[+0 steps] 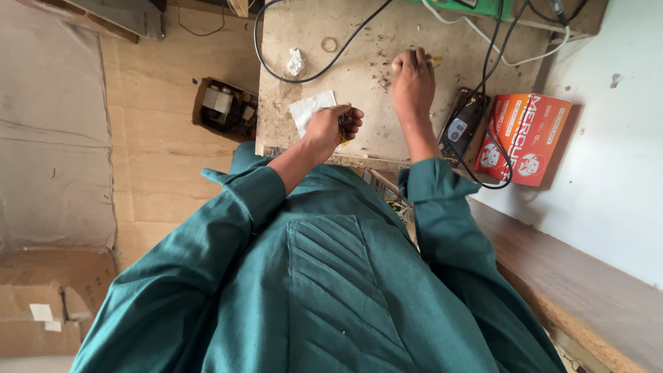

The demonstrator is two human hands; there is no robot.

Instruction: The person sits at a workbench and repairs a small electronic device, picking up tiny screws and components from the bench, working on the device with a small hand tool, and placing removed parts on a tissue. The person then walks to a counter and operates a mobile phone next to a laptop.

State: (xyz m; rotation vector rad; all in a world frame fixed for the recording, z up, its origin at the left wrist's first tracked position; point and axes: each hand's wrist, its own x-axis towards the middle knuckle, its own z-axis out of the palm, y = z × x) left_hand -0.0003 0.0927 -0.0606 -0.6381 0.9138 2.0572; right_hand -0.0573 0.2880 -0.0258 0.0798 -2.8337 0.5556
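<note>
- Worn, stained board forms the surface in front of me; its far edge is cut off by the top of the frame.
- My left hand is curled closed around a small dark object near the front edge. The fingers hide most of it; its kind cannot be made out.
- White paper piece lies on the surface, touching my left hand.
- My right hand rests palm down farther back, fingers bent onto the surface among small dark debris. Whether it pinches anything cannot be told.
- Black cable loops across the surface, both ends leaving the frame.
- Crumpled white scrap sits beside the cable.
- Orange box and a power strip lie right of my right wrist, partly crossed by cables.
</note>
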